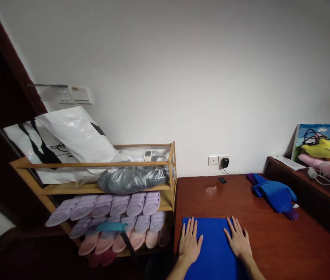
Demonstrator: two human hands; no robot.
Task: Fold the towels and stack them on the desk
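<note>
A flat blue cloth [212, 249] lies on the reddish-brown wooden desk [202, 194], its far edge straight and its near end running out of the picture. On its left edge rests my left hand [190, 242], palm down with fingers stretched forward. My right hand [239, 239] lies flat at the right edge, fingers spread, partly on the cloth and partly over the wood. Neither hand grips anything. Farther right on the desk is a crumpled blue and purple cloth [277, 194], apart from both hands.
Left of the desk stands a wooden rack [141, 186] with several lilac slippers [103, 206], pink slippers [118, 243] and a white bag [74, 136]. A black plug [225, 162] sits in the wall socket. On the raised right ledge lies a yellow plush toy [325, 148].
</note>
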